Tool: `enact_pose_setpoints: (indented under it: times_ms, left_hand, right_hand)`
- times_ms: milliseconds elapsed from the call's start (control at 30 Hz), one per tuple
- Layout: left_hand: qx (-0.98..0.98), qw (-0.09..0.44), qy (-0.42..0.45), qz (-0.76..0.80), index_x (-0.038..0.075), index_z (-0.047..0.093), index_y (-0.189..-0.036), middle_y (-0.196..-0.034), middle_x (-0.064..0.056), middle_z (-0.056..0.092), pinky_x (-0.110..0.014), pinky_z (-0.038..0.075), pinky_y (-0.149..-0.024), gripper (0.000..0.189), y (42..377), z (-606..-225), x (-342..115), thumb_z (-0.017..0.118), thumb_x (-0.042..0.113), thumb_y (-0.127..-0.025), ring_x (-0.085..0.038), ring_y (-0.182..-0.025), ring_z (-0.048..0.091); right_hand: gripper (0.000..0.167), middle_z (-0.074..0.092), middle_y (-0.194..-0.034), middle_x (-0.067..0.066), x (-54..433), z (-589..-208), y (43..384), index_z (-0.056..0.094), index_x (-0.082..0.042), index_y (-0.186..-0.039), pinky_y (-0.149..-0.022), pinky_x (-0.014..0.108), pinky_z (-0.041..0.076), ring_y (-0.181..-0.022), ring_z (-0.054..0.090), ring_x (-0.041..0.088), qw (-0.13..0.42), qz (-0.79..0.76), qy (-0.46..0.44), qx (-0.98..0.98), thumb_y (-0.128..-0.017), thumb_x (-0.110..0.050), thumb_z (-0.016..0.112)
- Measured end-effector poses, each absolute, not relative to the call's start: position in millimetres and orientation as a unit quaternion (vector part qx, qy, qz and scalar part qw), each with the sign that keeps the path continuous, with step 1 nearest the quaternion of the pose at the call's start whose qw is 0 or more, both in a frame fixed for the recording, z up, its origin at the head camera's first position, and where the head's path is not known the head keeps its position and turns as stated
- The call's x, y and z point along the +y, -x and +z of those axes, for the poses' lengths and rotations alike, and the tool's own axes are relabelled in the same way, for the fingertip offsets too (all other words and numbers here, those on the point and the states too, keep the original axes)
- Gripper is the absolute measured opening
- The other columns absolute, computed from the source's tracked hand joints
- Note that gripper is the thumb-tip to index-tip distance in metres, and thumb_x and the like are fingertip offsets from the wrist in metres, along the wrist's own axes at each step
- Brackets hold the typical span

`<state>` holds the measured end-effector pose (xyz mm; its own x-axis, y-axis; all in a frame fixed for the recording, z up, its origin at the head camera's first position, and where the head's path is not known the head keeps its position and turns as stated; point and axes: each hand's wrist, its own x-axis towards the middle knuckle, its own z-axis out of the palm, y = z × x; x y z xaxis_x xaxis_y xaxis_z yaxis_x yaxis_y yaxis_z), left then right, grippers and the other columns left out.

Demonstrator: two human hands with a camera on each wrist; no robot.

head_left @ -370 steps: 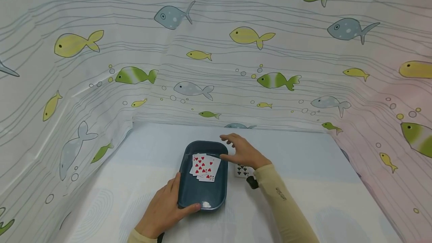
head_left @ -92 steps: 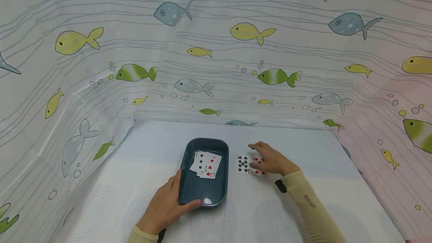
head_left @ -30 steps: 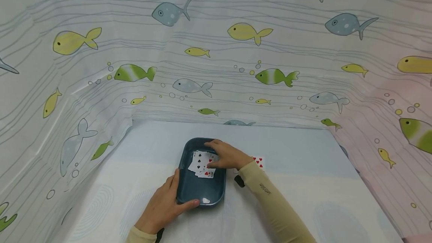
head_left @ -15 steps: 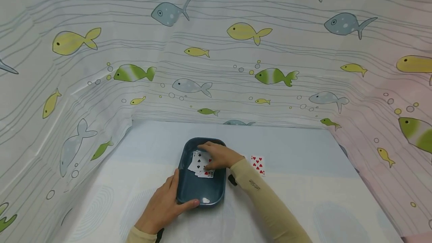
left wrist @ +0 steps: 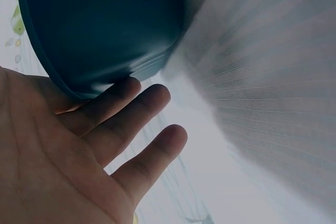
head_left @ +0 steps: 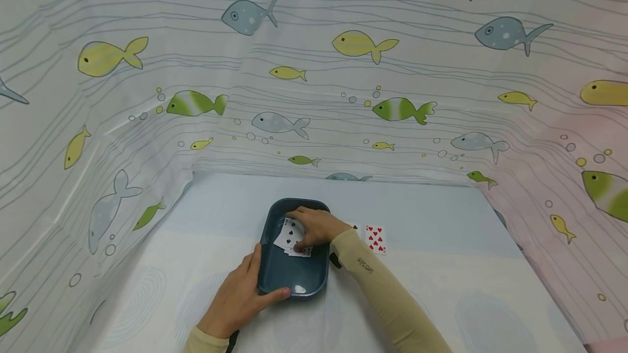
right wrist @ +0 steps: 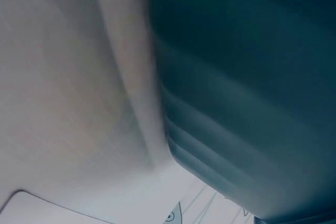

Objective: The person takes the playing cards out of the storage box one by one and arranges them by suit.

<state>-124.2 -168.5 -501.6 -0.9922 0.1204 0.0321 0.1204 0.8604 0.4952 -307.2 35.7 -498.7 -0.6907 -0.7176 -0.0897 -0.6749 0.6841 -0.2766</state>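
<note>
A dark blue rectangular tray (head_left: 289,275) stands on the table and holds a few overlapping playing cards. In the head view, my left hand (head_left: 235,293) lies at its near left corner, the thumb on the near rim. The left wrist view has that hand's fingers (left wrist: 149,95) relaxed along the tray's outer wall. Inside the tray my right hand (head_left: 319,226) pinches the top spade card (head_left: 288,234), thumb at its lower edge and fingertips at its upper edge. The red card (head_left: 304,253) below is partly covered. The right wrist view catches only the tray's side (right wrist: 236,103).
Right of the tray, a ten of hearts (head_left: 375,239) lies face up on the pale table (head_left: 422,206). Next to it a clubs card (head_left: 357,229) is mostly hidden by the right sleeve. Fish-print curtain (head_left: 314,97) encloses the table's back and sides.
My right hand has gone from the cards on the table left into the tray and closed on the spade card, which has turned slightly. The left hand and tray stay put.
</note>
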Motion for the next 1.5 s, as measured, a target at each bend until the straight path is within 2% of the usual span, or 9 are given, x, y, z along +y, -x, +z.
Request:
enact_pose_setpoints:
  times_ms: [400, 933, 1167, 1300, 1500]
  left_hand:
    - [-0.964, -0.007, 0.059, -0.257, -0.001, 0.017, -0.160, -0.152, -0.026, 0.042, -0.055, 0.045, -0.102, 0.125, 124.9, -501.7, -168.3, 0.063, 0.081, -0.078, -0.041, -0.130, 0.052]
    - [-0.965, -0.007, 0.055, -0.255, -0.001, 0.018, -0.160, -0.152, -0.025, 0.042, -0.056, 0.045, -0.103, 0.126, 124.4, -501.4, -168.4, 0.063, 0.082, -0.077, -0.040, -0.129, 0.052]
    - [-0.966, -0.003, 0.059, -0.252, -0.002, 0.019, -0.160, -0.151, -0.025, 0.043, -0.055, 0.045, -0.102, 0.125, 124.6, -503.1, -168.4, 0.064, 0.081, -0.078, -0.040, -0.129, 0.053]
    - [-0.965, -0.003, 0.057, -0.255, -0.002, 0.019, -0.160, -0.151, -0.025, 0.043, -0.056, 0.045, -0.102, 0.125, 124.8, -503.0, -168.3, 0.064, 0.081, -0.078, -0.040, -0.129, 0.052]
    - [-0.965, -0.003, 0.055, -0.257, -0.002, 0.019, -0.160, -0.151, -0.025, 0.043, -0.056, 0.045, -0.103, 0.126, 124.9, -503.0, -167.9, 0.064, 0.082, -0.077, -0.040, -0.129, 0.052]
  right_hand:
    - [0.087, 0.052, -0.146, -0.001, 34.7, -497.6, 305.0, 0.045, -0.024, -0.154, -0.107, 0.038, 0.044, -0.126, 0.055, 0.016, 0.098, -0.105, 0.376, 0.915, -0.080, -0.048, 0.084]
    - [0.085, 0.050, -0.148, -0.001, 32.7, -498.6, 306.4, 0.046, -0.025, -0.153, -0.107, 0.039, 0.044, -0.127, 0.054, 0.016, 0.105, -0.116, 0.367, 0.917, -0.080, -0.042, 0.085]
    - [0.085, 0.050, -0.151, 0.000, 33.6, -497.1, 305.9, 0.044, -0.025, -0.154, -0.108, 0.040, 0.043, -0.133, 0.047, 0.017, 0.110, -0.114, 0.366, 0.917, -0.081, -0.041, 0.084]
    - [0.087, 0.051, -0.150, 0.001, 34.6, -494.2, 305.2, 0.043, -0.023, -0.155, -0.107, 0.039, 0.044, -0.133, 0.045, 0.018, 0.111, -0.120, 0.368, 0.915, -0.081, -0.041, 0.085]
    - [0.092, 0.047, -0.152, 0.007, 35.0, -491.2, 303.9, 0.037, -0.016, -0.158, -0.112, 0.039, 0.039, -0.138, 0.041, 0.022, 0.112, -0.122, 0.369, 0.915, -0.082, -0.041, 0.084]
